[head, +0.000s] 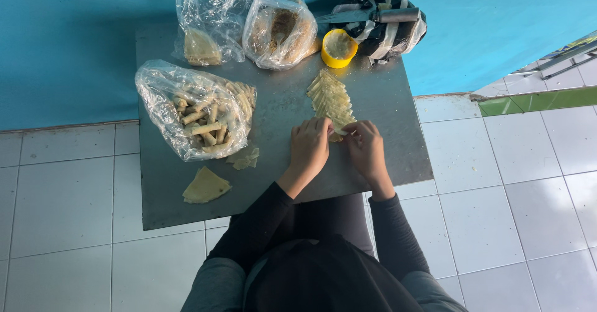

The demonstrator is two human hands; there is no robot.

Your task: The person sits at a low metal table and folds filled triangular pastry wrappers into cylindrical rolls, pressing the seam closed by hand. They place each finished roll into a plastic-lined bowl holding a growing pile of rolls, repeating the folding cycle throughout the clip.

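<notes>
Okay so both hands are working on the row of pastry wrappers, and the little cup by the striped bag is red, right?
Not quite: the cup is yellow, not red, as the head view shows. It does sit beside the striped bag, and the left hand and right hand are at the wrapper row.

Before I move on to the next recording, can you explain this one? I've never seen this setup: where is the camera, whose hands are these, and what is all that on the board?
There is no machine here. The single picture comes from a camera worn on a person's head, looking down at their own bare hands. The left hand and right hand meet at the near end of a row of pale folded wrappers on a grey board that rests on white floor tiles. They pinch one wrapper between them. Also on the board: a clear bag of rolled sticks, a loose triangular wrapper, two more plastic bags and a small yellow cup.
</notes>
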